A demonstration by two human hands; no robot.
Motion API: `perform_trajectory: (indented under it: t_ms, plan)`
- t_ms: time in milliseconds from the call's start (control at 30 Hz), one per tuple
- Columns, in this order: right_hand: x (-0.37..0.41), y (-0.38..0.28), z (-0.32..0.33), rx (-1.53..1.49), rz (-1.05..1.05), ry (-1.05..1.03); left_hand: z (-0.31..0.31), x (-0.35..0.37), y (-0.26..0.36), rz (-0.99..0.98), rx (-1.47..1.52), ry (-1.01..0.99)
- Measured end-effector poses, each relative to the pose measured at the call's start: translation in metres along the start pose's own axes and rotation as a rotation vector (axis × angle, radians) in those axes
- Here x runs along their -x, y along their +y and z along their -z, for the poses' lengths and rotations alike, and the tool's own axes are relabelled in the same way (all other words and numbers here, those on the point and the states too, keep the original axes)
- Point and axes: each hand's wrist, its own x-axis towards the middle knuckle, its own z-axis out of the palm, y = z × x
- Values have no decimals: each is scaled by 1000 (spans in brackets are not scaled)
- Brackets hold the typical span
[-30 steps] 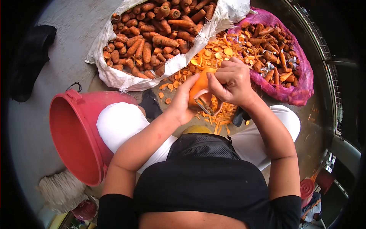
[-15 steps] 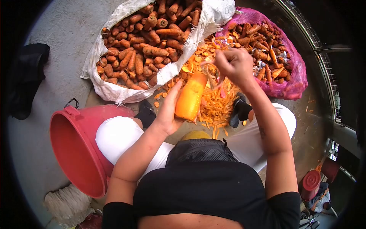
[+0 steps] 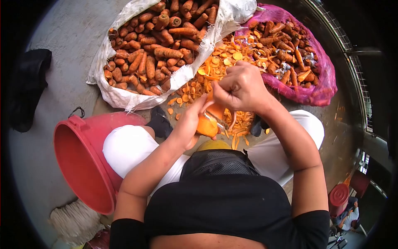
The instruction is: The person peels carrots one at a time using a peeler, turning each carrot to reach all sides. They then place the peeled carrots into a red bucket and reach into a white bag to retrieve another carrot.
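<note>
My left hand [image 3: 190, 122] is wrapped round a thick, bright orange peeled carrot [image 3: 206, 127] from its left side, above my lap. My right hand [image 3: 241, 88] is closed in a fist on a pale pinkish Y-shaped peeler [image 3: 233, 120]. The peeler's metal blade lies across the carrot near its lower end. My right fist hides most of the handle and the carrot's far end. Below and beyond my hands, orange peelings and sliced carrot rounds [image 3: 238, 126] are heaped on the floor between my feet.
A white sack [image 3: 194, 71] of unpeeled carrots lies open ahead. Right of it is a pink mesh sack [image 3: 325, 89] with carrots and scraps. A red bucket [image 3: 85, 159] lies tipped by my left knee. Black boots [image 3: 33, 83] are far left; another person [image 3: 350, 216] sits far right.
My right hand has come down and left, bringing the peeler from above the carrot onto its lower end. The carrot now shows less, covered by the fist and peeler.
</note>
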Motion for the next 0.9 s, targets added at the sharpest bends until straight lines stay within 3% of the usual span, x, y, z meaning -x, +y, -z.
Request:
perform_trajectory:
  t_ms: [200,267,300,333,400,533,667,733,867,900]
  plan:
    - [1,48,-9,306,-83,0,9,-8,-11,-31,-86,7]
    - [13,113,-12,621,-249,63,11,-4,-8,5,-164,-4]
    - [10,114,8,577,-356,-39,11,-3,-6,4,-193,-30]
    - [11,119,11,715,-304,106,13,-4,-5,5,-183,-13]
    - [10,109,13,730,-408,28,19,-9,-6,-2,-140,26]
    - [6,74,-7,413,-412,-123,23,-16,-4,-52,-50,14]
    - [4,41,-14,147,-169,89,29,-25,-5,-36,74,-27]
    - [4,25,-14,22,-111,87,30,-28,-4,-39,118,-41]
    - [12,10,-22,1,-4,47,17,-31,-3,-27,142,173]
    - [13,8,-23,4,9,47,20,-35,-4,-44,155,142]
